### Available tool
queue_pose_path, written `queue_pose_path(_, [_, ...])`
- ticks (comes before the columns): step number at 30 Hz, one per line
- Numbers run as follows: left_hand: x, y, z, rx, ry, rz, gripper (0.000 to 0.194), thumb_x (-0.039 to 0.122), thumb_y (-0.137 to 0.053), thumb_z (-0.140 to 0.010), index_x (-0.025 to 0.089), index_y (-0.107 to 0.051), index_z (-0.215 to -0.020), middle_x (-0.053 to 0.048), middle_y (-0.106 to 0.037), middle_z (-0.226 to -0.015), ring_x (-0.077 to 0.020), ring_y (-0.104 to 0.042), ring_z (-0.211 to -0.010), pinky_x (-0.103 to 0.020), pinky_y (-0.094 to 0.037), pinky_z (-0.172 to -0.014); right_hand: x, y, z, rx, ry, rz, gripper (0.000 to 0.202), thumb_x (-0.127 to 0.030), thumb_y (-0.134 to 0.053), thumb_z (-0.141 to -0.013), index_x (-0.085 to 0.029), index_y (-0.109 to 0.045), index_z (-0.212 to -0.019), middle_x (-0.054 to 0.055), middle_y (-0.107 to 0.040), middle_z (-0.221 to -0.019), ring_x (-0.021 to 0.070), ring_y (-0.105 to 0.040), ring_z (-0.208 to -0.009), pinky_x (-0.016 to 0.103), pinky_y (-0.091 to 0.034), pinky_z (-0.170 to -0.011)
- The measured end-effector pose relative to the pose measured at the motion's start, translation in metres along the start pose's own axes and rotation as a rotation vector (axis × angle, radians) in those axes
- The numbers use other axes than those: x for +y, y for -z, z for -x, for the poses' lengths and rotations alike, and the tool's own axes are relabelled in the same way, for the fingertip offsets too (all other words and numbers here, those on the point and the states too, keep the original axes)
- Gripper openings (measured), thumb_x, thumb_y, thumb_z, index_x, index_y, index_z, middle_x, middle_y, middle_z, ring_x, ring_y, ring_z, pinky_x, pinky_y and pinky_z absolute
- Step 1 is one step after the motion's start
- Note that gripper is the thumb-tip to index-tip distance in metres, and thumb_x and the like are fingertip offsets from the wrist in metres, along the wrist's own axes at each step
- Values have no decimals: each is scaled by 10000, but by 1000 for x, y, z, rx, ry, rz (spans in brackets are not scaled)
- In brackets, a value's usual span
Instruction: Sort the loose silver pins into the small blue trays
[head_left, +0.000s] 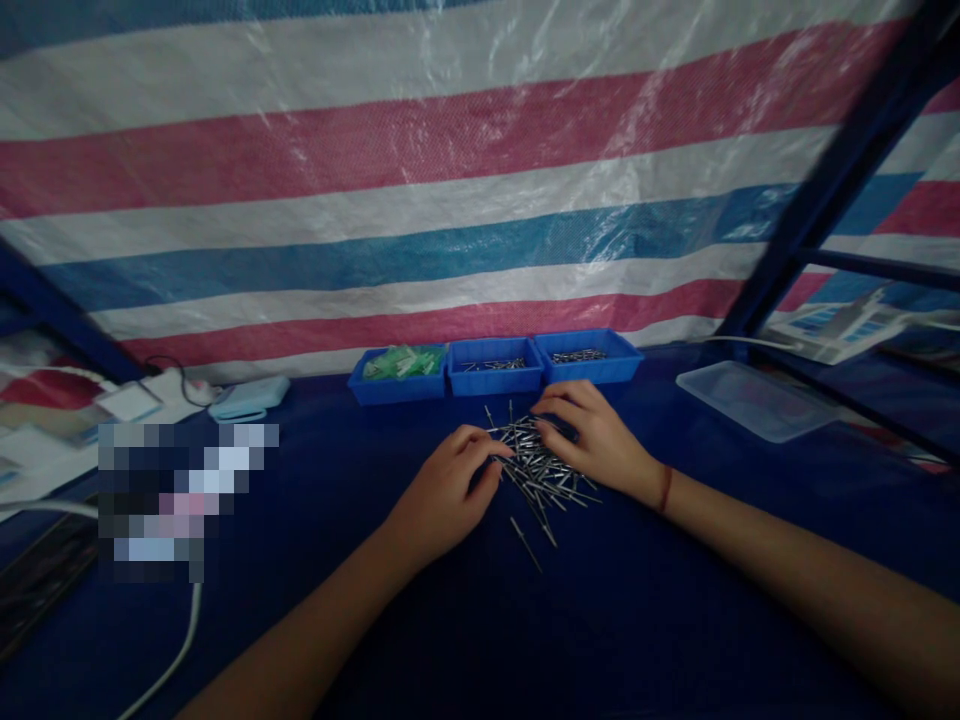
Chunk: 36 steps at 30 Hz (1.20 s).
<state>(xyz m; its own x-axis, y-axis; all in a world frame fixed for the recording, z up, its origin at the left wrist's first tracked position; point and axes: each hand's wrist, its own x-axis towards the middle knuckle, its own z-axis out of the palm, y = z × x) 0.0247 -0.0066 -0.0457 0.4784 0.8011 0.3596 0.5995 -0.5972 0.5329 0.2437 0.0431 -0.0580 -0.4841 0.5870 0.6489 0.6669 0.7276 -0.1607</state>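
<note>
Metal pins (541, 468) are heaped on the table (465, 630), best parted lightly. Left hand (448, 492) fingers are narrowly curved, right hand (600, 440) fingers loosely bent; whether any pin is gripped cannot be told.

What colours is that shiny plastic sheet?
The striped plastic sheet is red, white and blue, clearest in the head view.

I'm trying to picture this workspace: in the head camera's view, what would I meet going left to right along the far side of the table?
Blue case → left bin with green pieces → middle bin → right bin → clear plastic lid.
</note>
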Motion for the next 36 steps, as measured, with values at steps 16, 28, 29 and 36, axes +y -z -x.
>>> queue_pose_path(16, [-4,-4,-2,-73,142,-391,251,425,-566,-817,180,-588,-867,-40,-606,-866,-242,-539,-834,-371,-411,-716,-12,3,1,-83,75,-125,160,-203,-493,-848,-167,-648,-865,66,-627,-904,191,-535,-876,362,-422,-780])
queue_pose_path(28, [-6,-5,-4,1,218,-378,171,320,-515,-845,180,-613,-845,-28,-582,-774,-183,-566,-702,-301,-433,-646,-16,4,0,-67,83,-148,168,-195,-490,-845,-177,-657,-851,65,-625,-902,192,-543,-867,369,-432,-774])
queue_pose_path(29, [-6,-4,-4,-6,219,-373,160,290,-503,-849,182,-620,-848,-26,-583,-775,-177,-568,-695,-293,-433,-639,-16,4,0,-67,82,-149,169,-195,-489,-844,-178,-657,-854,65,-626,-903,191,-544,-868,368,-433,-775])
queue_pose_path(36, [-7,4,-2,-74,282,-410,219,245,-432,-884,183,-641,-866,-35,-595,-786,-189,-589,-674,-300,-436,-616,-19,8,0,-32,56,-201,145,-189,-504,-837,-171,-642,-876,69,-623,-919,189,-551,-876,365,-450,-787])
